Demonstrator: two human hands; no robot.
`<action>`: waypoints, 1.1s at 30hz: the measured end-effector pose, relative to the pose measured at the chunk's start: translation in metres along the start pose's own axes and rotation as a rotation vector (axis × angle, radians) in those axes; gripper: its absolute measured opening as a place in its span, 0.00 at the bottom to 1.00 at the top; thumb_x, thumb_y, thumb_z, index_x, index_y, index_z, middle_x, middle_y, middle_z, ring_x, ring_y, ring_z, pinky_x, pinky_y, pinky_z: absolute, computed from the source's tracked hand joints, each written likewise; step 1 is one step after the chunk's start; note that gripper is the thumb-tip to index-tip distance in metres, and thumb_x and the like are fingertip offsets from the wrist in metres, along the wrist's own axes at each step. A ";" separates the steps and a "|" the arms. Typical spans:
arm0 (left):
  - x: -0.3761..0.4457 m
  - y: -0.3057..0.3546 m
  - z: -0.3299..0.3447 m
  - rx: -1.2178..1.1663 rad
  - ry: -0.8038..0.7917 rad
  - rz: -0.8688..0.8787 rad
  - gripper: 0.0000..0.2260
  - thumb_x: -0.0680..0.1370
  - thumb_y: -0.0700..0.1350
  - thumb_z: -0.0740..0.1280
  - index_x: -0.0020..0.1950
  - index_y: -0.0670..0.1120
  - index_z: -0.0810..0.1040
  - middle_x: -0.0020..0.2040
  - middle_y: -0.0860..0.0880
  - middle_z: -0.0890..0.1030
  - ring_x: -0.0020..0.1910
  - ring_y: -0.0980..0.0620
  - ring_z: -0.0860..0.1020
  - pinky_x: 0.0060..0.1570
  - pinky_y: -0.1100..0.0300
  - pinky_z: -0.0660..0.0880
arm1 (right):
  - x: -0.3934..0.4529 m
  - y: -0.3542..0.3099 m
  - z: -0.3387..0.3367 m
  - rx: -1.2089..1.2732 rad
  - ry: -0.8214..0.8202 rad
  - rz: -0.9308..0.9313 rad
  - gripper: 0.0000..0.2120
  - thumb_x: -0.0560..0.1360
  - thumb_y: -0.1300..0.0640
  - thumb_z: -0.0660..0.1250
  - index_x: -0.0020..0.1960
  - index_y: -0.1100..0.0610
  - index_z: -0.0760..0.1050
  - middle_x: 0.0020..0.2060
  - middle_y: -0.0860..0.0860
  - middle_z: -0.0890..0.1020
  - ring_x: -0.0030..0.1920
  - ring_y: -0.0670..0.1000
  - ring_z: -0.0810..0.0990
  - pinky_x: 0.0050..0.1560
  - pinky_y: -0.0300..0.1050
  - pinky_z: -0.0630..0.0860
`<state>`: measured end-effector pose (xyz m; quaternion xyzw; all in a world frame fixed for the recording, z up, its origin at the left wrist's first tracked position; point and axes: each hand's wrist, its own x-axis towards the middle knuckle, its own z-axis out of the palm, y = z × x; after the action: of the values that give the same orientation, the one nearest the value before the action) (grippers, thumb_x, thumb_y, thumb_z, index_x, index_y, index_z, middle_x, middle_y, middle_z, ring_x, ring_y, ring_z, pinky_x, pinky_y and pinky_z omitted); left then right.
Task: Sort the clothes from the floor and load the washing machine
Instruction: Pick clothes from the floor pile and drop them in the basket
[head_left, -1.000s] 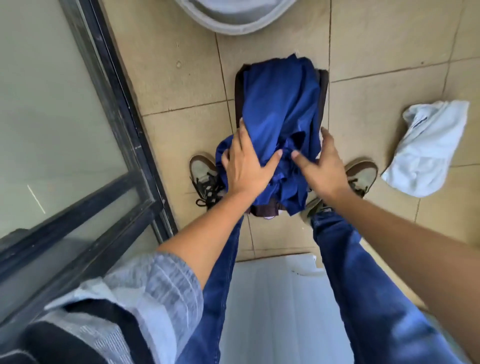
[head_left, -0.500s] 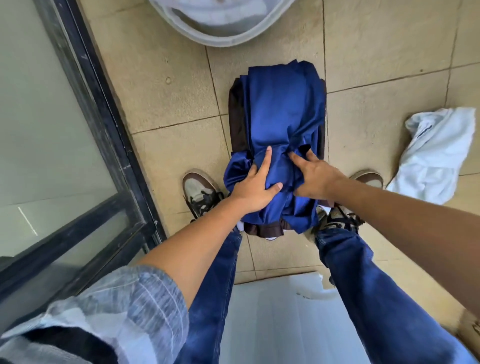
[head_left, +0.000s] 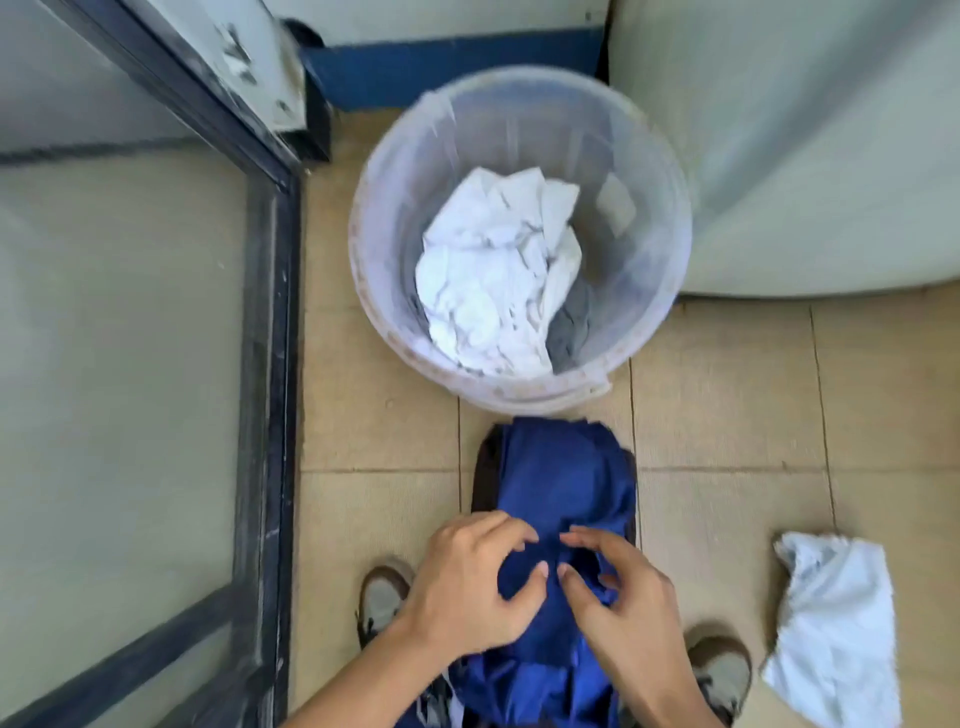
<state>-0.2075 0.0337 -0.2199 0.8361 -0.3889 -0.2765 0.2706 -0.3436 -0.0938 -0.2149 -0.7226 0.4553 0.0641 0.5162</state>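
1. Garment position: the blue garment (head_left: 561, 483) lies on the floor tiles between your shoes, on top of a dark garment (head_left: 485, 483); its long axis runs 12 to 6 o'clock.
2. Your left hand (head_left: 467, 587) and right hand (head_left: 618, 603) rest on its near half, fingers curled and pinching blue folds.
3. Both hands sit equally near.
4. The bucket (head_left: 374, 291), holding white laundry (head_left: 493, 275), stands at 12 o'clock, just beyond the garment's far end.
5. A white cloth (head_left: 831, 623) lies at 3 o'clock.

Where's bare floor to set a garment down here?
Free: tiles between the door frame and the blue pile, left of the bucket; also tiles between the pile and the white cloth, below the washer. Crowded: centre bottom, where both hands and the shoes are.
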 end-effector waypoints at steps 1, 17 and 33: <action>0.010 0.008 -0.016 -0.043 0.112 0.088 0.07 0.74 0.49 0.73 0.49 0.48 0.83 0.41 0.55 0.80 0.39 0.54 0.80 0.41 0.54 0.77 | 0.004 -0.018 -0.004 0.033 0.065 -0.067 0.19 0.72 0.63 0.78 0.52 0.40 0.83 0.53 0.36 0.85 0.56 0.41 0.83 0.55 0.38 0.79; 0.168 -0.028 -0.113 0.138 0.523 -0.062 0.04 0.72 0.44 0.72 0.43 0.52 0.85 0.37 0.57 0.83 0.38 0.58 0.80 0.52 0.55 0.64 | 0.188 -0.181 0.000 -0.238 -0.156 -0.110 0.13 0.74 0.58 0.73 0.57 0.48 0.83 0.57 0.48 0.84 0.54 0.49 0.84 0.54 0.41 0.76; 0.188 -0.052 -0.102 0.022 0.582 -0.160 0.01 0.71 0.47 0.74 0.41 0.53 0.85 0.34 0.58 0.83 0.34 0.62 0.79 0.53 0.60 0.67 | 0.246 -0.154 0.060 -0.585 -0.425 -0.128 0.21 0.76 0.68 0.64 0.69 0.63 0.76 0.71 0.59 0.75 0.71 0.59 0.75 0.57 0.41 0.71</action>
<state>-0.0107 -0.0644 -0.2304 0.9110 -0.2310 -0.0417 0.3391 -0.0678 -0.1827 -0.2750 -0.8374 0.2541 0.3077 0.3736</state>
